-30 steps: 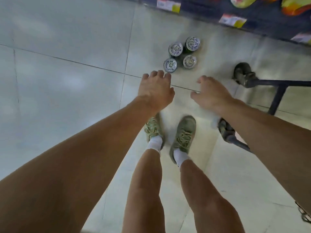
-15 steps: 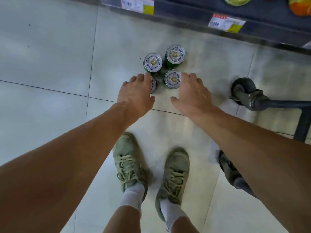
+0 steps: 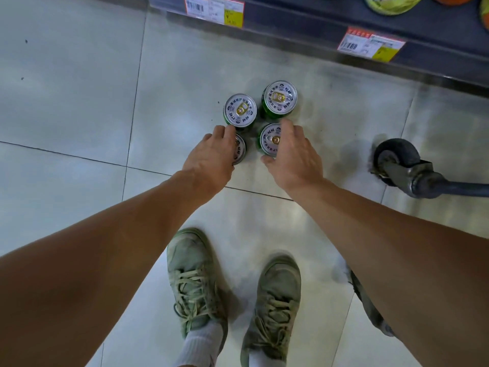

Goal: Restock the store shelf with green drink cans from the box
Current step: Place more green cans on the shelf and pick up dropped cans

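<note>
Both hands curl over the two nearer green drink cans: left hand on the near-left can, right hand on the near-right can. Whether either grip has closed, I cannot tell. Rigid, smooth and probably full, they suit a sidewall hold below the rim.

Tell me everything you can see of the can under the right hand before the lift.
The near-right can stands upright on the floor tile, the near-right one of a cluster of four green cans. It looks like metal: a silver lid with a gold pull tab and printed text around the rim, and a green body showing at its left edge. The right hand reaches over it from the right, fingers curved past its far side and thumb at its near edge; firm contact cannot be confirmed.
</note>
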The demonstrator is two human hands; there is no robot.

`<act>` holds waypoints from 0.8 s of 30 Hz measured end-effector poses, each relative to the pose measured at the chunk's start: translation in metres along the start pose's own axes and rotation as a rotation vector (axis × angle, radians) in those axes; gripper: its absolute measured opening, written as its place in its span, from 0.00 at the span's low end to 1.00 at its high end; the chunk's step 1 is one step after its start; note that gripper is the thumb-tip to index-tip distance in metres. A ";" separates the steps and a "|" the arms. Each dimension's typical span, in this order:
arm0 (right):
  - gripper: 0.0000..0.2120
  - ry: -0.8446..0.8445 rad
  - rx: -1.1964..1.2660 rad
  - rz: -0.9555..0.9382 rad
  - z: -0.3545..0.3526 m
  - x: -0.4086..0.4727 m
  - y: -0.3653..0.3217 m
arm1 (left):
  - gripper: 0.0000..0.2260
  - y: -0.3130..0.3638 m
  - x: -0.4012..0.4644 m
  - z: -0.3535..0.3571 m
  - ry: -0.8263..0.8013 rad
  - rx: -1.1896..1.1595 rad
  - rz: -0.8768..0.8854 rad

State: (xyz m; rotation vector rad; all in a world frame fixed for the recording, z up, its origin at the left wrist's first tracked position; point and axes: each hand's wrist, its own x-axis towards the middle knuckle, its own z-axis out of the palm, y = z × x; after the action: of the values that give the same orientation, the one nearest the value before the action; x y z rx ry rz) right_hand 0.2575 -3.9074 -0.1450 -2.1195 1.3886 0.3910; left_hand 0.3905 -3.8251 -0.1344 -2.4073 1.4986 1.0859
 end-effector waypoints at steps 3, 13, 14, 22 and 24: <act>0.28 0.012 0.029 -0.023 0.001 0.003 0.001 | 0.26 -0.003 -0.001 0.003 0.024 -0.034 0.003; 0.27 0.037 0.172 0.027 -0.052 -0.051 -0.019 | 0.26 -0.005 -0.073 -0.036 0.091 -0.193 -0.075; 0.27 0.038 0.174 0.020 -0.063 -0.060 -0.025 | 0.26 -0.003 -0.083 -0.048 0.113 -0.222 -0.085; 0.30 0.119 0.329 -0.085 -0.176 -0.133 -0.092 | 0.27 0.035 -0.162 -0.163 0.323 -0.469 -0.151; 0.29 0.125 0.346 -0.095 -0.210 -0.153 -0.106 | 0.27 0.044 -0.185 -0.197 0.354 -0.536 -0.152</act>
State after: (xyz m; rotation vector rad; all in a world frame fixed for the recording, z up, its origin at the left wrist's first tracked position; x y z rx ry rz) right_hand 0.2761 -3.8897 0.1347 -1.9381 1.3092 -0.0212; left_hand 0.4081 -3.7958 0.1367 -3.1609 1.1823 1.1953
